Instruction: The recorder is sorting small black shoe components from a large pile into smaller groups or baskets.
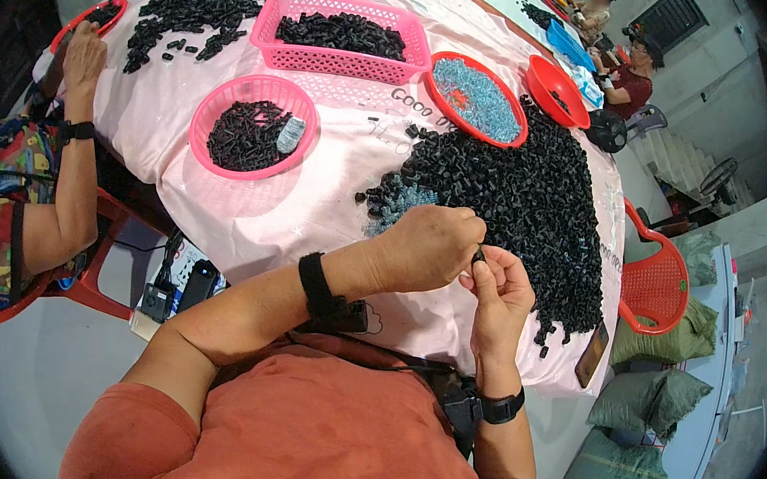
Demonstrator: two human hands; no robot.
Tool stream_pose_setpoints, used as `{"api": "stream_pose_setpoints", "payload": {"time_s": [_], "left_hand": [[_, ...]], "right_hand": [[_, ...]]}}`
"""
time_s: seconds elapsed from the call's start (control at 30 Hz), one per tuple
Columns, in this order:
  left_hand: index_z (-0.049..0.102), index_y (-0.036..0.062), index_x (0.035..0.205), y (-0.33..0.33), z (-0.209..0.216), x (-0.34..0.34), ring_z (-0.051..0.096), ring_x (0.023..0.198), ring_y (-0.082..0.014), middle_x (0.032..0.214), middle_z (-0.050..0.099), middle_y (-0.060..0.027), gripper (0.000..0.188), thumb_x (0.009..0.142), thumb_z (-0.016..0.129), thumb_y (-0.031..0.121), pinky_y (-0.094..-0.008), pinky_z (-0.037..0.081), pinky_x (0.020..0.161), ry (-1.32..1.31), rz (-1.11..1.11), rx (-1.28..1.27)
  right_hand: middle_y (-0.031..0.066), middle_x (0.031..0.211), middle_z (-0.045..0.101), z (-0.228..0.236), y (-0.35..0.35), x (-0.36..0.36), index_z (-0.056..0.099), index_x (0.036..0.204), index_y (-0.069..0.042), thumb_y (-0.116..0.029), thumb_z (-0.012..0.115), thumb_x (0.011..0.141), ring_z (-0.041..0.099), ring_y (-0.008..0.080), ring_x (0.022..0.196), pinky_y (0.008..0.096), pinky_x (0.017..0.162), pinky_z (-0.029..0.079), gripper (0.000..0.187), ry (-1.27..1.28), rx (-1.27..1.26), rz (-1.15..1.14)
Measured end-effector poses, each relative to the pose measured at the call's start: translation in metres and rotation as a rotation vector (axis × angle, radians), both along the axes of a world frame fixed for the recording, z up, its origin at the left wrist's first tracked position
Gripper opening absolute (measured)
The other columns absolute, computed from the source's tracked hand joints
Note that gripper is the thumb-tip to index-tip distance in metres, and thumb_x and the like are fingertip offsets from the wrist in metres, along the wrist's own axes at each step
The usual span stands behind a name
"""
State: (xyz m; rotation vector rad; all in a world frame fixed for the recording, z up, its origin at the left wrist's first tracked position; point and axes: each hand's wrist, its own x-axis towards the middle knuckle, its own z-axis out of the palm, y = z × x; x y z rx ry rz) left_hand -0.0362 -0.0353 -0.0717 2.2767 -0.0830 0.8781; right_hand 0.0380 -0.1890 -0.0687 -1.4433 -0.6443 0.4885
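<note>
My left hand [430,244] is closed, its fingertips meeting those of my right hand; anything inside it is hidden. My right hand [501,294] pinches a small black plastic part [479,256] between thumb and fingers. Both hands are above the near side of a large heap of small black parts [537,200] on a pink tablecloth [329,220]. Just beyond my left hand lies a little pile of small clear bluish pieces [399,202]. More such pieces fill a red round tray [478,100] at the heap's far edge.
A pink round basket [251,169] and a pink rectangular basket [336,66] hold black parts. At right are a phone [592,355], a red chair [657,282] and several stuffed sacks [652,399]. A co-worker's arm [76,142] reaches to the table at left; other people sit far right.
</note>
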Motion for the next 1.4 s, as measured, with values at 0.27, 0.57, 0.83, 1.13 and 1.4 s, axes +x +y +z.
{"api": "stream_pose_setpoints", "payload": {"time_s": [0.27, 0.57, 0.83, 1.13, 1.4], "left_hand": [[0.055, 0.0031, 0.078, 0.002, -0.005, 0.002, 0.062, 0.072, -0.0334, 0.077, 0.057, -0.0131, 0.007, 0.080, 0.061, 0.007, -0.0421, 0.050, 0.060, -0.029, 0.017, 0.063], [0.054, 0.0024, 0.078, -0.001, -0.004, 0.000, 0.061, 0.070, -0.0350, 0.076, 0.056, -0.0141, 0.008, 0.078, 0.062, 0.006, -0.0435, 0.050, 0.059, -0.013, 0.027, 0.026], [0.053, 0.0025, 0.083, -0.003, -0.003, -0.002, 0.061, 0.071, -0.0372, 0.080, 0.056, -0.0155, 0.020, 0.078, 0.068, 0.015, -0.0448, 0.050, 0.060, 0.024, -0.007, 0.013], [0.054, 0.0027, 0.084, -0.012, -0.011, 0.003, 0.062, 0.072, -0.0365, 0.081, 0.056, -0.0149, 0.023, 0.078, 0.070, 0.017, -0.0439, 0.052, 0.059, 0.021, 0.109, 0.007], [0.054, 0.0038, 0.085, -0.015, -0.012, 0.003, 0.063, 0.073, -0.0334, 0.083, 0.055, -0.0131, 0.018, 0.077, 0.068, 0.012, -0.0424, 0.052, 0.058, 0.000, 0.039, 0.067]], "right_hand": [[0.0074, 0.102, 0.069, 0.000, 0.003, 0.001, 0.059, 0.114, 0.001, -0.003, 0.057, 0.096, 0.067, 0.0118, 0.088, 0.0230, 0.071, 0.054, 0.019, 0.002, -0.051, 0.007], [0.0085, 0.101, 0.069, -0.003, 0.005, 0.001, 0.056, 0.118, 0.001, -0.002, 0.056, 0.096, 0.067, 0.0125, 0.088, 0.0231, 0.070, 0.055, 0.023, -0.041, -0.021, 0.015], [0.0094, 0.099, 0.070, 0.006, 0.011, -0.003, 0.054, 0.125, 0.001, -0.001, 0.058, 0.094, 0.065, 0.0112, 0.082, 0.0230, 0.071, 0.054, 0.032, 0.213, -0.016, -0.086], [0.0061, 0.091, 0.070, 0.008, 0.018, -0.004, 0.056, 0.126, 0.004, -0.005, 0.060, 0.094, 0.062, 0.0084, 0.072, 0.0220, 0.065, 0.050, 0.034, 0.251, -0.054, -0.118], [0.0033, 0.083, 0.069, 0.002, 0.007, 0.007, 0.067, 0.105, 0.001, -0.011, 0.062, 0.094, 0.061, 0.0074, 0.066, 0.0212, 0.061, 0.049, 0.017, 0.203, -0.126, -0.049]]}}
